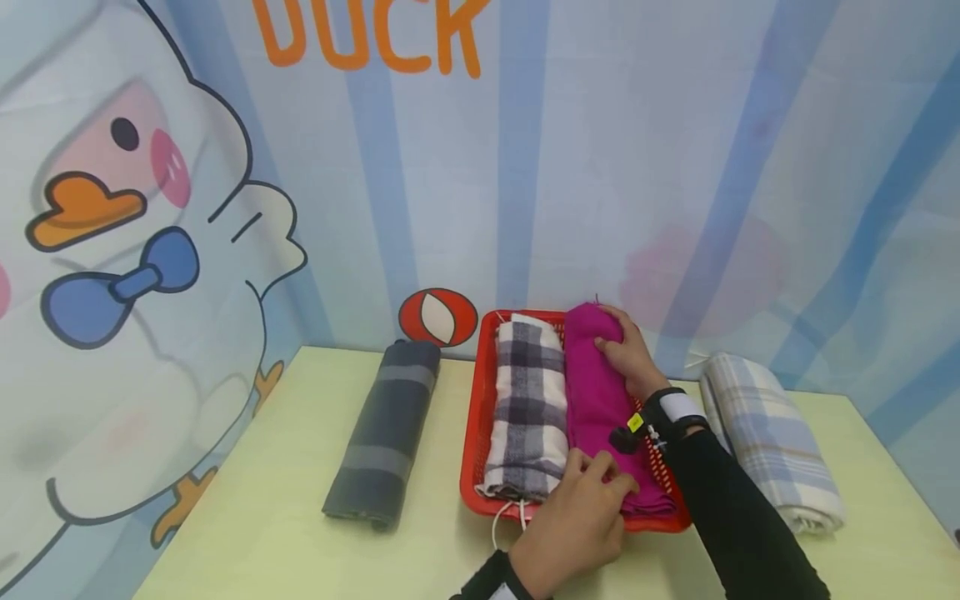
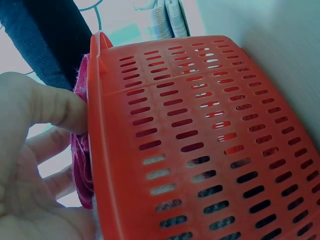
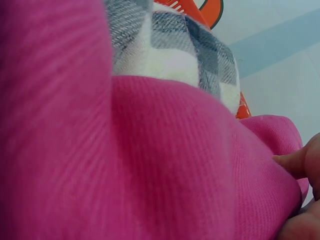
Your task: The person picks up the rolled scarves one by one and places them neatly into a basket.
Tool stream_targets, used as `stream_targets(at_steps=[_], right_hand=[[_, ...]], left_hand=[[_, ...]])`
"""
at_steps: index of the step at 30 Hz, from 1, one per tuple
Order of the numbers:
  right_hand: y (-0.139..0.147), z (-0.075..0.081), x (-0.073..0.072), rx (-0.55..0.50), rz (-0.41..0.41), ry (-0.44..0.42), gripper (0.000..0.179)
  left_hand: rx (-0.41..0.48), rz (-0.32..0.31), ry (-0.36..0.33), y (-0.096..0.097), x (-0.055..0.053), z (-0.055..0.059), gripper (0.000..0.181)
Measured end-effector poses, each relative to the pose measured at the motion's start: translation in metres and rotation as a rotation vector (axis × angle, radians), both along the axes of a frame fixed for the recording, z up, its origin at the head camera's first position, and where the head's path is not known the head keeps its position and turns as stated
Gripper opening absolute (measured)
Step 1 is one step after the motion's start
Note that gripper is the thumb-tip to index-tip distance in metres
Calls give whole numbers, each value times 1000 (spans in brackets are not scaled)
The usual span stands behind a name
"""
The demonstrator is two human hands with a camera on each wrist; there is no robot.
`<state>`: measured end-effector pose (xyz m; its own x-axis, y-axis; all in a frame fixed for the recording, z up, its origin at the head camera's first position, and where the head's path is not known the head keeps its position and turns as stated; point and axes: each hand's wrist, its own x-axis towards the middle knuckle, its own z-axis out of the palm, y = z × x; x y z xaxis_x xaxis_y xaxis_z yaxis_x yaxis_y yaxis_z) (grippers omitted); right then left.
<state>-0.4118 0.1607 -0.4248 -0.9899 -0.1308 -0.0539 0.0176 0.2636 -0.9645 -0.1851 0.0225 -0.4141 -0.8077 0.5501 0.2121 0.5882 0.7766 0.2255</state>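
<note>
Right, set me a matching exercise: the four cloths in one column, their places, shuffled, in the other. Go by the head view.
Things
1. Dark grey cloth
2. Checked cloth
3. Magenta cloth
4. Pale blue-striped cloth

Places
A. In the red basket, right-hand side
B. On the table, right of the basket
C. On the table, left of the basket
D. In the basket, left-hand side

Pairs: 1-C, 2-D, 3-A, 4-B
</note>
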Motion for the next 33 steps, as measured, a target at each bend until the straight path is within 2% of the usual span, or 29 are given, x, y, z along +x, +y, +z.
stream_targets(at_steps=[6, 15, 21, 25, 29, 33], right_hand=[[-2, -4, -1, 19, -17, 9, 60], [-7, -2, 1, -19, -101, -11, 56], [-9, -3, 4, -39, -166, -49, 50], [-9, -3, 5, -15, -161, -77, 47], [-9, -3, 3, 4, -147, -111, 50], [-10, -4, 1, 18, -132, -145, 52]], left_hand=[[5, 9, -45, 0, 0, -1, 29], [3, -6, 6, -2, -1, -3, 28], [2, -1, -28, -2, -1, -5, 26], [19, -1, -74, -3, -1, -6, 25], [32, -11, -67, -5, -2, -7, 24], [50, -6, -96, -5, -3, -8, 19]])
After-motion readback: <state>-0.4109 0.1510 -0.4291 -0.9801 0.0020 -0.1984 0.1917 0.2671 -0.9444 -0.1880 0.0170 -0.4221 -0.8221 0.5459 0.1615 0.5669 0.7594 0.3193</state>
